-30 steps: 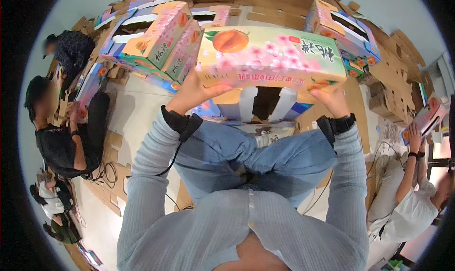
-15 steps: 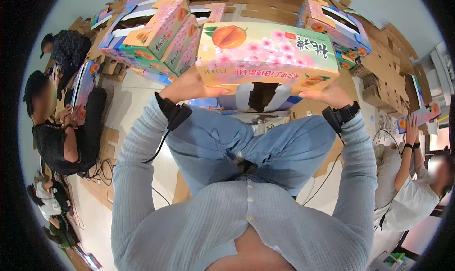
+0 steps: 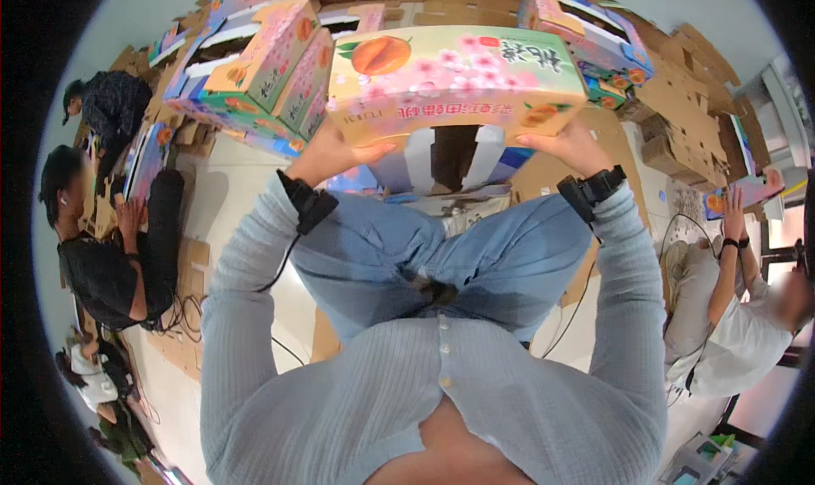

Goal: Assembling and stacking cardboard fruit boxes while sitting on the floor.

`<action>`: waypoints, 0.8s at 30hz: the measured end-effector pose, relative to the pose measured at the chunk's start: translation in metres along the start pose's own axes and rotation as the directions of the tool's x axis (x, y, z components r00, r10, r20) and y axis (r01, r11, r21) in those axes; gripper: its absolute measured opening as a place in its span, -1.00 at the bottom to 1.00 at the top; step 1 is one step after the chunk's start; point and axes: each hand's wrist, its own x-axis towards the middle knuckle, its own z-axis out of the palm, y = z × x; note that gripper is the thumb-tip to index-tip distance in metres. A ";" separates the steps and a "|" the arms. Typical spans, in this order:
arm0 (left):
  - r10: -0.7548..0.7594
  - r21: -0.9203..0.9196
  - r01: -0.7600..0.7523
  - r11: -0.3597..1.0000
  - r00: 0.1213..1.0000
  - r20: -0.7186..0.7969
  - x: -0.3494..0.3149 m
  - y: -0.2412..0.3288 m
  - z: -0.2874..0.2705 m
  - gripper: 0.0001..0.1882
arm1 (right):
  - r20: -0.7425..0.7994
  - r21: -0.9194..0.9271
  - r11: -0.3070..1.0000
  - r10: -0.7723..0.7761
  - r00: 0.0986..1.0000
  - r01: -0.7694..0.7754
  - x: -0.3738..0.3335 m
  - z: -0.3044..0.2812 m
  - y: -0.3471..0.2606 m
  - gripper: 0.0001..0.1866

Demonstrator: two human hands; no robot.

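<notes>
Between my two hands I hold up a folded cardboard fruit box (image 3: 454,73), printed with peaches and pink blossoms on yellow and green. My left hand (image 3: 335,156) grips its left end, the thumb lying along the lower edge and the other fingers hidden behind. At the right end my right hand (image 3: 577,148) grips the same way, thumb on the lower edge. Below the printed side shows a dark opening (image 3: 454,158) between white and blue panels. I cannot tell whether the box is resting on anything.
Stacked peach-print boxes (image 3: 255,69) stand at the far left, and another stack (image 3: 586,39) at the far right. Flat brown cardboard (image 3: 688,137) is piled on the right. People (image 3: 102,247) sit working at the left, and one person (image 3: 739,315) sits at the right. Cables (image 3: 182,311) lie on the floor.
The box and both my hands have shifted slightly up and to the left in view, along with the surroundings. My grip looks the same. The person at the left has moved a hand on a box.
</notes>
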 end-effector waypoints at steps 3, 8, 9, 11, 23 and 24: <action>0.046 0.007 -0.045 0.999 0.994 -0.097 0.008 -0.001 0.008 -0.18 | -0.058 -0.080 0.997 -0.018 0.998 0.014 0.006 0.002 0.005 -0.22; 0.086 -0.280 -0.254 0.926 0.863 -0.497 0.014 -0.008 -0.006 -0.31 | -0.100 -0.190 0.969 -0.182 0.978 0.160 -0.013 0.002 0.027 -0.02; 0.063 -0.430 -0.325 0.842 0.851 -0.521 0.013 -0.009 -0.015 -0.38 | -0.110 -0.209 0.970 -0.148 0.983 0.123 -0.017 0.000 0.031 -0.02; -0.061 -0.556 -0.295 0.777 0.844 -0.533 0.007 -0.011 -0.037 -0.44 | -0.093 -0.182 0.976 -0.141 0.986 0.122 -0.023 -0.004 0.036 -0.02; -0.149 -0.778 -0.354 0.519 0.859 -0.490 -0.018 -0.043 -0.029 -0.50 | 0.128 0.022 0.994 -0.113 0.985 0.111 -0.034 -0.009 0.030 0.07; -0.159 -0.780 -0.339 0.526 0.862 -0.482 -0.018 -0.047 -0.027 -0.50 | 0.142 0.027 0.993 -0.116 0.983 0.114 -0.034 -0.008 0.026 0.07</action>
